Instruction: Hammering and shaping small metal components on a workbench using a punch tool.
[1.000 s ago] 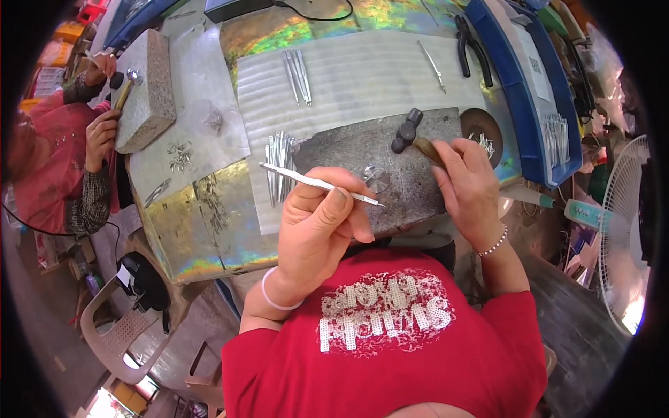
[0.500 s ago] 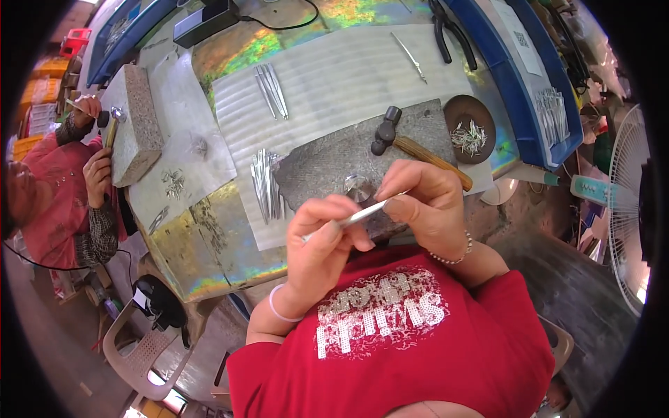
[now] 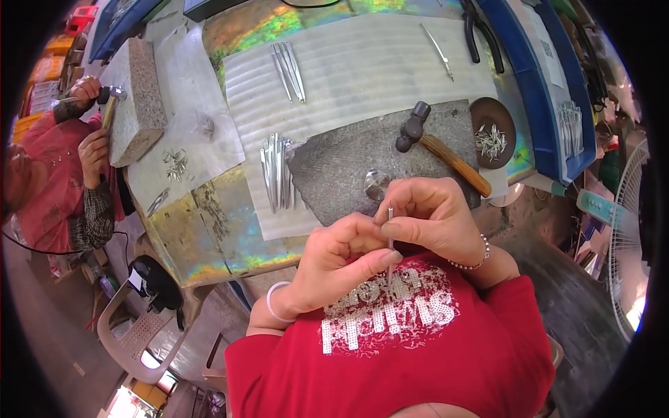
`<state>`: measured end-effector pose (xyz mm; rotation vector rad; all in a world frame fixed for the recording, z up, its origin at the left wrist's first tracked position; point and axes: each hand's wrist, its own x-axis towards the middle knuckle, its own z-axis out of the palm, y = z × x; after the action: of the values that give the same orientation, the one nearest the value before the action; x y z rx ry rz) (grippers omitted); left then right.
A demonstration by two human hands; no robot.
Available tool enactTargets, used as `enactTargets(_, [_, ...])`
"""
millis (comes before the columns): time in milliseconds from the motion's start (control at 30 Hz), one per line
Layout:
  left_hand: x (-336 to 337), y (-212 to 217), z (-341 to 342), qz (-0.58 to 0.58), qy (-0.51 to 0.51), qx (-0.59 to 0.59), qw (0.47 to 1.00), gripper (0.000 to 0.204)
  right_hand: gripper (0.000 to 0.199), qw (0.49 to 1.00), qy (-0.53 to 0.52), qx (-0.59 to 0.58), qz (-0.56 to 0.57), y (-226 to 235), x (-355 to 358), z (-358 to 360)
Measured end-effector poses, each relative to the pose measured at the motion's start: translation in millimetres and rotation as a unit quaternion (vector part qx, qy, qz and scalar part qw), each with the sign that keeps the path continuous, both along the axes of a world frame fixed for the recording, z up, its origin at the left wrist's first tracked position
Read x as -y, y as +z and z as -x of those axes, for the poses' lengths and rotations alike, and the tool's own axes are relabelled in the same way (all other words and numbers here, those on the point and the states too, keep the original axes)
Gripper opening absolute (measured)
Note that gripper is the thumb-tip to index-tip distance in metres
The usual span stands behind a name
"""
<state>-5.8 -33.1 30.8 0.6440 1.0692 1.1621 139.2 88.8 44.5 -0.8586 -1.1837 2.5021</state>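
Observation:
Just in front of my chest, my left hand (image 3: pixel 341 263) and my right hand (image 3: pixel 435 219) are closed together on slim silvery metal tweezers (image 3: pixel 391 214). The tweezers stand nearly upright in the picture, and my fingers hide part of them. Thumb and fingers of each hand pinch them. Beyond my hands lies a grey stone slab (image 3: pixel 334 164), bearing a shiny round metal piece (image 3: pixel 376 182) and a hammer (image 3: pixel 453 161) with a wooden handle. Left of the slab, a bundle of similar tweezers (image 3: pixel 277 174) rests on white foam sheeting (image 3: pixel 348 56).
A brown bowl (image 3: pixel 509 125) of small metal pins sits right of the slab. Pliers (image 3: pixel 482 35), a blue bin (image 3: pixel 547 125) and a white fan (image 3: pixel 634 237) are farther right. At left, a co-worker's hand (image 3: pixel 93 157) is beside a stone block (image 3: pixel 143 104).
The tweezers have turned from slanting sideways to nearly upright in the picture. Both hands have drawn closer together and shifted slightly. The whole view has shifted a little.

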Motion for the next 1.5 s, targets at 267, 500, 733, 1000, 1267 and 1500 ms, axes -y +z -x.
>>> enactTargets(267, [-4,3,2,0.018,-0.012,0.071,0.997,0.015,0.009,1.0,0.016,0.0,-0.019,-4,0,1])
enactTargets(500, [-2,-2,5,0.012,-0.022,0.168,0.985,0.016,0.009,0.999,0.028,0.016,0.031,-1,-1,6])
enactTargets(733, [-2,-6,7,0.001,-0.026,0.189,0.982,0.014,0.008,0.999,0.029,0.021,0.029,1,-2,10])
enactTargets(1000, [-5,-9,9,0.015,-0.024,0.203,0.979,0.013,0.008,0.998,0.029,0.04,0.031,0,-4,14])
enactTargets(1267, [-4,-7,14,0.024,0.044,0.215,0.975,0.018,0.008,0.997,-0.055,0.005,-0.061,1,-2,18])
enactTargets(1500, [-12,0,40,-0.036,0.218,0.283,0.933,0.022,0.019,0.992,-0.048,-0.063,-0.101,0,4,17])
